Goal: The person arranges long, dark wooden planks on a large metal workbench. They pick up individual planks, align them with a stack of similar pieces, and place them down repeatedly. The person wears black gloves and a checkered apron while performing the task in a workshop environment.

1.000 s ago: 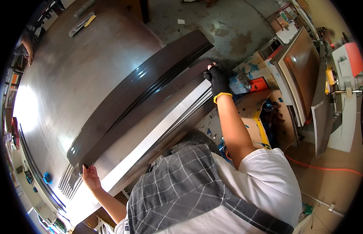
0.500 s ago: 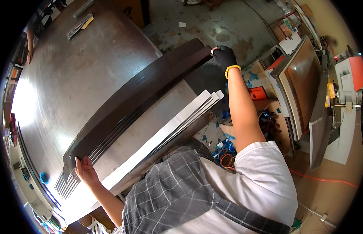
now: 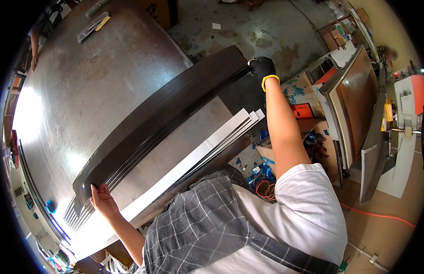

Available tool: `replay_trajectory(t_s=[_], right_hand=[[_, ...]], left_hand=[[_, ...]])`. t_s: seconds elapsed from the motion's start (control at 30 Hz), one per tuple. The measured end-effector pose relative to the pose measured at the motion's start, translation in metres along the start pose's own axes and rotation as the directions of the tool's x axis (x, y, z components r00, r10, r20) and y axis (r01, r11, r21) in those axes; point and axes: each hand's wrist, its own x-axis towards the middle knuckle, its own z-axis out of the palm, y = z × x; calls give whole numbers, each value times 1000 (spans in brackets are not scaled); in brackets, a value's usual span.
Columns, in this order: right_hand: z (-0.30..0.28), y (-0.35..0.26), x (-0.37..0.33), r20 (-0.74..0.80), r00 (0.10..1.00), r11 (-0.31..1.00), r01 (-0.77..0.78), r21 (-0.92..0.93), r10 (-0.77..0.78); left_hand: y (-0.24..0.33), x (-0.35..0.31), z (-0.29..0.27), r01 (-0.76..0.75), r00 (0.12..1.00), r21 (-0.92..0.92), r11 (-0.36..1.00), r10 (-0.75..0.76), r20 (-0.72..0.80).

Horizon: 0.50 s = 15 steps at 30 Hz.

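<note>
A long dark brown strip [image 3: 161, 101], looking like a flat panel, runs diagonally over the table from near left to far right. My bare left hand [image 3: 105, 202] pinches its near end, the thumb on top and the fingers curled at the edge. At the far end my right hand [image 3: 263, 67], in a black glove with bare fingertips, is closed around the strip's corner. Under the strip, the edges of several similar dark strips [image 3: 125, 172] show. Several white strips [image 3: 193, 147] lie fanned between the dark stack and my body.
The large metal-topped table [image 3: 116, 68] holds a packaged item [image 3: 92, 28] at its far left. Another person's hand [image 3: 34, 63] rests at the table's left edge. Panels [image 3: 353, 102] lean at the right, near an open carton [image 3: 323, 141] of scraps. An orange cable [image 3: 380, 213] crosses the floor.
The far end of the held strip has turned, so its two overlapping faces now show as one broad face. My right hand has come slightly nearer; my left hand keeps its hold.
</note>
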Motion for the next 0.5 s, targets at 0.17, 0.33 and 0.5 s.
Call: replay_trajectory(t_s=[0.17, 0.33, 0.5], right_hand=[[-2, -3, -4, -22, 998, 997, 63, -54, -65], [1, 9, 7, -30, 999, 987, 29, -159, -34], [10, 26, 20, 109, 986, 991, 131, -3, -130]], left_hand=[[-8, 4, -10, -7, 1000, 3, 1000, 7, 23], [-20, 11, -29, 7, 1000, 7, 1000, -7, 31], [-26, -1, -26, 84, 989, -16, 996, -85, -119]])
